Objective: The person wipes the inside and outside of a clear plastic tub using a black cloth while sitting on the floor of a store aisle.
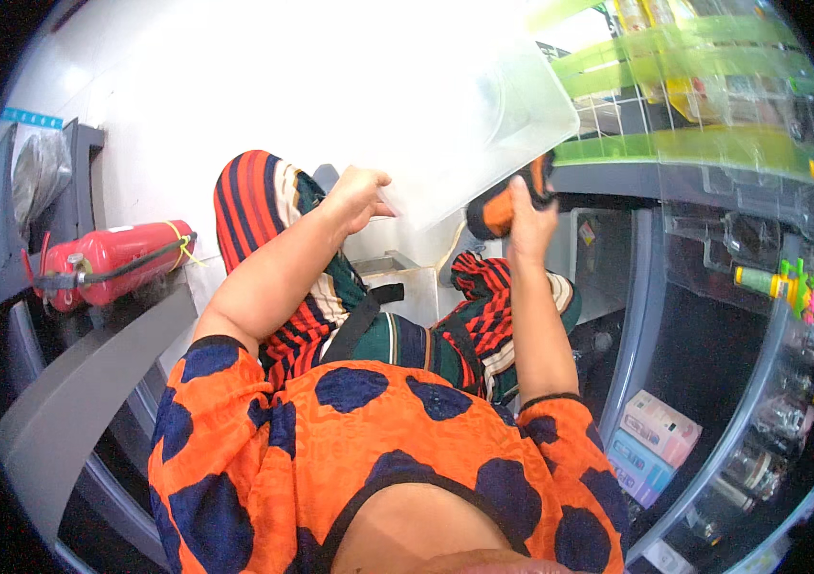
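My left hand (360, 197) pinches the near left corner of a translucent plastic container (464, 179), whose far parts wash out in glare. On the right, my right hand (535, 222) is closed on an orange and black item (497, 215), perhaps a shoe or a cloth; its kind cannot be told. That item lies against the container's near right edge. Below both hands are my bent legs in striped trousers (256, 208), with a black strap (357, 323) hanging between them.
A red fire extinguisher (131, 262) lies at the left beside a grey shelf frame (84, 387). Green slatted racks (615, 143) with packaged goods rise at the right. Lower right, small boxes (647, 448) rest on a dark shelf, near hanging plastic-wrapped toys (794, 287).
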The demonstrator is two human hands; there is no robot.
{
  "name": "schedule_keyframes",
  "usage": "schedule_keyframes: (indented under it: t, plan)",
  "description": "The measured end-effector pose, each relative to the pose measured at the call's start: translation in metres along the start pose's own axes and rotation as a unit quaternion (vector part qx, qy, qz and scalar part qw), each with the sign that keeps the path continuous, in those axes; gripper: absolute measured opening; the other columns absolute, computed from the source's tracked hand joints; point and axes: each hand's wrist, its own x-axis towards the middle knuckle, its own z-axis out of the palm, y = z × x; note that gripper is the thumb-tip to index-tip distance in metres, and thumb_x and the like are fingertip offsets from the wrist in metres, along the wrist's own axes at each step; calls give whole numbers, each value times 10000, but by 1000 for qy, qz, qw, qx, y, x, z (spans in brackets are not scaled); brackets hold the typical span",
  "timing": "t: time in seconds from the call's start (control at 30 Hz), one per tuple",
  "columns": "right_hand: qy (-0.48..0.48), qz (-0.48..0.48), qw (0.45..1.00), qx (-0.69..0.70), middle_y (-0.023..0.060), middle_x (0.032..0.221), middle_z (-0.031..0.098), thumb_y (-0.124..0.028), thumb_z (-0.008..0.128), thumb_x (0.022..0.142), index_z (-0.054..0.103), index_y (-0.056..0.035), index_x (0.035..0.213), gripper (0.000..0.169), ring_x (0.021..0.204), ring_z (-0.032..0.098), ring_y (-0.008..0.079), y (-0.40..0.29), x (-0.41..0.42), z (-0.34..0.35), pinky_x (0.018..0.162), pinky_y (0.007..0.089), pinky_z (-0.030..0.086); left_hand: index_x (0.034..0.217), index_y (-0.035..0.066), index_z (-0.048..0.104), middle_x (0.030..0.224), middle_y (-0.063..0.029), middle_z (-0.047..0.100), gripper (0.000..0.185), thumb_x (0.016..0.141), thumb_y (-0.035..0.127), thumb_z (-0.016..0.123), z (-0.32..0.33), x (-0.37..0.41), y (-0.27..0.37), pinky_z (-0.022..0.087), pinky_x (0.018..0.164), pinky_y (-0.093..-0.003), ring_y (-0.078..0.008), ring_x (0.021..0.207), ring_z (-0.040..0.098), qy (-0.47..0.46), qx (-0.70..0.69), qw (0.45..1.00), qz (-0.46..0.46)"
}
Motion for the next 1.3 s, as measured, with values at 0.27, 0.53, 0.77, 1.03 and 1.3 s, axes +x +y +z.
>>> schedule_keyframes:
  t: [0.27, 0.53, 0.77, 1.03, 1.3]
  plan:
    - [136, -451, 861, -192, 156, 1414, 274, -25, 681, 723, 304, -18, 1358, 739, 1288, 300, 279, -150, -46, -26, 1049, 425, 262, 1158, -160, 358, 1131, -280, 505, 341, 877, 31, 366, -13, 1, 16, 536, 752, -506, -403, 964, 590, 33, -168, 984, 56]
    - [59, -232, 967, -91, 132, 1059, 572, -12, 633, 779, 447, 55, 1213, 476, 936, 577, 210, -129, -39, -47, 826, 330, 480, 1127, -116, 394, 1115, -219, 518, 307, 856, 28, 395, 3, 3, 13, 562, 689, -440, -340, 954, 592, 34, -84, 986, 144]
    - [-39, 145, 942, 299, 116, 1188, 560, -298, 472, 901, 495, -40, 1232, 420, 1090, 539, 257, -50, -43, -48, 952, 406, 424, 1428, 116, 8, 1317, -263, 361, 767, 819, 7, 461, 21, -9, -3, 563, 636, -382, -302, 1002, 562, 49, -25, 981, 185]
    - [-105, 7, 969, 225, 54, 1090, 588, -7, 615, 786, 506, -29, 1201, 430, 1023, 563, 182, -87, -43, -9, 924, 342, 440, 1441, 176, -65, 1345, -277, 337, 865, 792, 14, 483, 36, -17, -29, 549, 616, -369, -313, 1015, 557, 17, 20, 992, 121]
    - [-27, -13, 957, 287, 36, 1122, 575, -221, 603, 871, 520, -55, 1193, 372, 1030, 547, 177, -83, 9, 34, 920, 350, 423, 1440, 161, -66, 1313, -247, 385, 873, 778, 18, 484, 50, -35, -41, 537, 614, -343, -296, 1010, 559, -25, 80, 994, 74]
